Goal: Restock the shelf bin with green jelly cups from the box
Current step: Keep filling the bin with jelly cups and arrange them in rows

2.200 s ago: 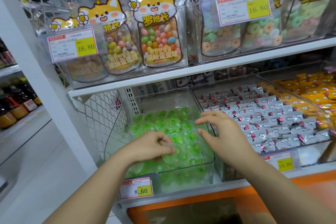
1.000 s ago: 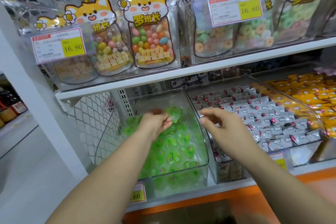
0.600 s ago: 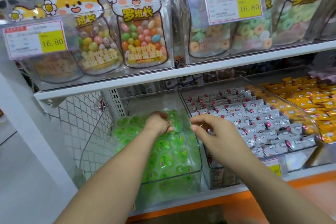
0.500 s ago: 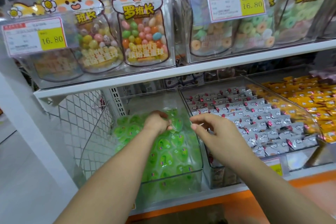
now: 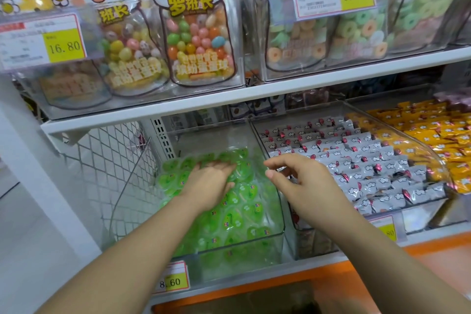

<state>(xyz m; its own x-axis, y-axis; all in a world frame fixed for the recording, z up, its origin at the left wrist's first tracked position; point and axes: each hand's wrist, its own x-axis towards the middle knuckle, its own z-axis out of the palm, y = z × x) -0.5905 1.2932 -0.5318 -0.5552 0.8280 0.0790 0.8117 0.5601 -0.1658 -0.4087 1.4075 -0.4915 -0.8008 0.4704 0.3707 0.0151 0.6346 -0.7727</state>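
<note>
head view, looking forward and down at the lower shelf. the green jelly cups [image 5: 244,209] lie in a loose heap inside the clear shelf bin [image 5: 204,140], which stands on the lower shelf between a wire mesh panel [image 5: 109,160] and a neighbouring bin of silver-wrapped sweets [image 5: 356,160]. the heap slopes from near the back wall down to the front wall, above a price label [image 5: 173,280]. the box named in the task is not in view.

handling, as i judge it: each cup is small and light, with a thin plastic shell and a sealed film lid. the smooth shells should slide readily over one another, so the heap will shift under a push. the walls look soft enough to dent under a hard squeeze. one cup is best pinched across its rim between thumb and fingers; several are better scooped in a cupped palm or swept with flat fingers.

hands: my left hand [image 5: 209,183] lies palm down on the upper part of the heap, fingers [image 5: 224,166] straight and close together, touching the cups and gripping none. my right hand [image 5: 305,183] hovers above the wall shared by the two bins, fingers loosely curled and thumb apart from them, holding nothing that i can see. it touches neither the cups nor the sweets. i judge the step in hand to be levelling the heap.
</note>
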